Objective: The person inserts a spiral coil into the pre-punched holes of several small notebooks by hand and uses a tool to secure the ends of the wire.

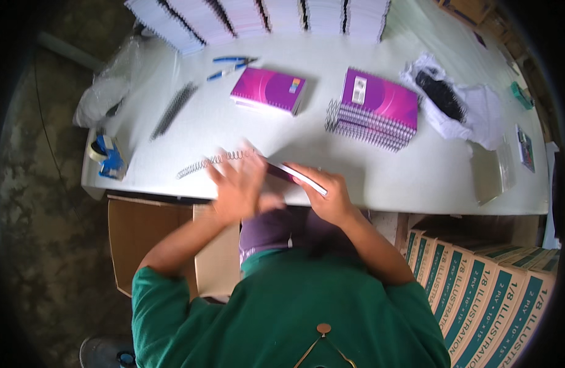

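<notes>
My right hand [332, 197] grips a thin purple notebook [307, 178] near the table's front edge, its white page edge turned up. My left hand [240, 187] is blurred by motion, its fingers spread at the notebook's left end. From under those fingers a loose spiral binding coil [193, 168] stretches out to the left. Whether the coil is threaded into the notebook is hidden by the left hand. Beyond the hands lies a small pile of purple notebooks [269, 87]. A taller stack of coil-bound purple notebooks [380, 101] stands to its right.
Blue-handled pliers [228, 66] and a bundle of dark coils [174, 110] lie at left. A blue tape dispenser [112, 161] sits at the left edge. Paper stacks [264, 21] line the back. More black coils [441, 97] rest on white wrapping. Cartons [479, 294] stand below right.
</notes>
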{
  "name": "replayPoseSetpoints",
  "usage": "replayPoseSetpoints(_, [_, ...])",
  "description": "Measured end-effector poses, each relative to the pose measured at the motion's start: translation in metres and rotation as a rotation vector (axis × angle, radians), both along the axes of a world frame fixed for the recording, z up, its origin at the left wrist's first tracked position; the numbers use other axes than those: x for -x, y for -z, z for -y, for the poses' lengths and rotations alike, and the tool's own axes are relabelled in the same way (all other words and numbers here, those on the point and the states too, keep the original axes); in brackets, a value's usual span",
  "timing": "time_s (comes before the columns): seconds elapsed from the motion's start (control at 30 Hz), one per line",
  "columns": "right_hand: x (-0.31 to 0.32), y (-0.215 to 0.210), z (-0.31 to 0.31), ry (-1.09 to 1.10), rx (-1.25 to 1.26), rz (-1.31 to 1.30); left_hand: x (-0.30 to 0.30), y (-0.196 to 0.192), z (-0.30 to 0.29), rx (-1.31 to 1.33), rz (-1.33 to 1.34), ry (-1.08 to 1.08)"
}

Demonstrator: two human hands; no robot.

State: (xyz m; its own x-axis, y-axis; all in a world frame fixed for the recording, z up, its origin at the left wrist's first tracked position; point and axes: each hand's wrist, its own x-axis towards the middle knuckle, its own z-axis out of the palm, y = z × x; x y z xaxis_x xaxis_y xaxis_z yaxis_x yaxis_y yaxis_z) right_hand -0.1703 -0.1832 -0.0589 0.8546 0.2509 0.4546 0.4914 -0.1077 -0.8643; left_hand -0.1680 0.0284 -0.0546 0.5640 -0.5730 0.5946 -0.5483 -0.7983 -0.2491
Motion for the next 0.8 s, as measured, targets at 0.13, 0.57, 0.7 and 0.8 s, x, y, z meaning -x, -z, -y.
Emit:
replayPoseSetpoints(0.13, [0.01,0.001,-0.014,-0.039,0.052,0.058,-0.003,0.026,-0.01,0.218,-0.158,-0.034])
replayPoseSetpoints(0.57, [0.001,0.003,-0.009,-0.039,0.004,0.09,0.022,0.028,0.002,0.007,0.065,0.182])
replayPoseSetpoints(0.7, [0.01,0.002,-0.019,-0.101,0.036,0.099,-0.028,0.007,0.0,0.51,0.115,0.004])
replayPoseSetpoints(0.8, [0.004,0.005,-0.018,-0.063,-0.03,0.034,0.03,0.048,0.004,0.078,-0.231,0.128])
